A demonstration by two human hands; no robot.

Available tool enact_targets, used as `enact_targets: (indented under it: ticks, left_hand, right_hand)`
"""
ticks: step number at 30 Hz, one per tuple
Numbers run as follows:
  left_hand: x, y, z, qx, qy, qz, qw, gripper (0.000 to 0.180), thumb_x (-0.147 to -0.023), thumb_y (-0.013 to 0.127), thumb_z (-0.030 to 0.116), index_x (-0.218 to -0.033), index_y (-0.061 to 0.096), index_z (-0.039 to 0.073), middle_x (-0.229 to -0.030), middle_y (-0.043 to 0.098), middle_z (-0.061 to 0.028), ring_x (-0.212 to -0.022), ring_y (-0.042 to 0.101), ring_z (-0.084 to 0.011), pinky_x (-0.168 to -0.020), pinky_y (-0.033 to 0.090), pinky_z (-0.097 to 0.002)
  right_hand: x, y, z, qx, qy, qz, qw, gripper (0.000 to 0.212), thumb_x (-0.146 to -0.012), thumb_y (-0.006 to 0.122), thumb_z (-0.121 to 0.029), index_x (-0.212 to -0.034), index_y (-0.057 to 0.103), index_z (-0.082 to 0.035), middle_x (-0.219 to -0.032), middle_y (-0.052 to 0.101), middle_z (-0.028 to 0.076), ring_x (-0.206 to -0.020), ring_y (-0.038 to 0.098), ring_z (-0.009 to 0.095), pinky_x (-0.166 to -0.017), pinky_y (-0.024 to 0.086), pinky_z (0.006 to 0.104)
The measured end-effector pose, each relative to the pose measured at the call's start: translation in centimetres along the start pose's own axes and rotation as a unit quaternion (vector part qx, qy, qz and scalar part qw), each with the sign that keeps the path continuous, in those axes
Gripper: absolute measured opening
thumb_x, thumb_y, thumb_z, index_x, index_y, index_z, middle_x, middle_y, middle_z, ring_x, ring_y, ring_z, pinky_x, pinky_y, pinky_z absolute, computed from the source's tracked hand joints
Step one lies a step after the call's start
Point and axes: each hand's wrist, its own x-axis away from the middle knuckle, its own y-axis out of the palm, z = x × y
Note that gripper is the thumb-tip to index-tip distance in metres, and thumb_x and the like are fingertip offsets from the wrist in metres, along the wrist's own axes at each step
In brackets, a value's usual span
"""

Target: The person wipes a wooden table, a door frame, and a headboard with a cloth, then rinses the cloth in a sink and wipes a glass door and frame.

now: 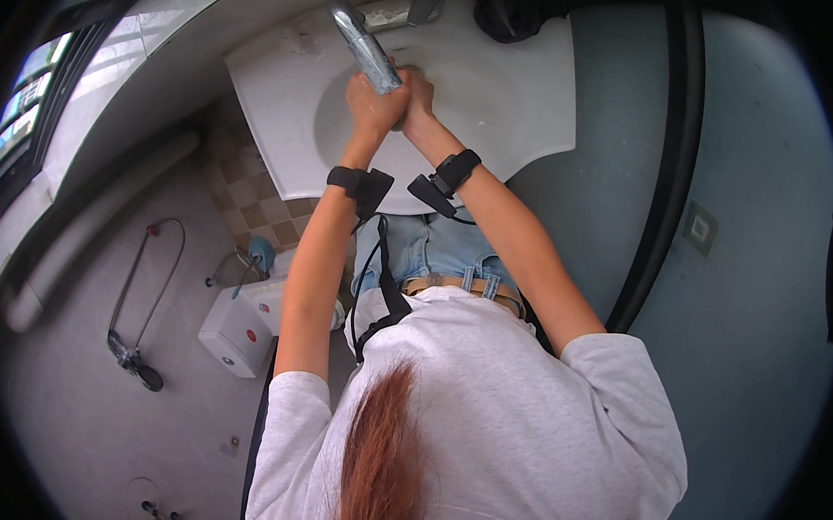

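Observation:
My left hand (371, 107) and my right hand (420, 95) are pressed together over the white washbasin (526, 97). Above them reaches a chrome faucet (363, 46), its spout end covering part of both hands. The left hand is curled into a fist, and the right one is closed up against its side. Whatever lies between the palms, if anything, is hidden by the fingers and the spout. A black strap with a small dark device sits on each wrist, the left strap (346, 178) and the right strap (458, 171).
A dark bundle (506, 18) lies at the basin's back edge. Left of me stand a white toilet tank (235, 331) and a wall-mounted shower mixer with hose (133, 364). A dark-framed partition (687, 132) rises on the right, and a window (24, 103) is at the far left.

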Motion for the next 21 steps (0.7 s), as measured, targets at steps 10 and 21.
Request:
enact_targets:
  ticks: [10,21]
  left_hand:
    - [-0.9,0.7,-3.2,0.262,-0.21,0.002,0.942,0.032,-0.078,0.07,0.034,-0.087,0.065,0.003,-0.084,0.064,-0.005,-0.073,0.058,-0.0139,-0.064,0.046,-0.03]
    - [-0.4,1.5,-3.1,0.518,-0.351,-0.067,0.777,0.052,-0.078,0.072,0.029,-0.119,0.047,0.008,-0.109,0.057,-0.0061,-0.097,0.059,-0.019,-0.081,0.05,-0.0315]
  right_hand:
    - [0.7,-2.1,-3.3,0.085,0.024,-0.093,0.992,0.038,-0.086,0.06,-0.034,-0.11,0.056,-0.005,-0.102,0.06,0.005,-0.094,0.058,0.016,-0.082,0.044,0.031]
    - [2.1,-4.3,-5.3,-0.108,-0.002,-0.223,0.969,0.024,-0.085,0.062,-0.013,-0.104,0.056,-0.001,-0.103,0.059,0.008,-0.101,0.055,0.017,-0.087,0.044,0.0308]
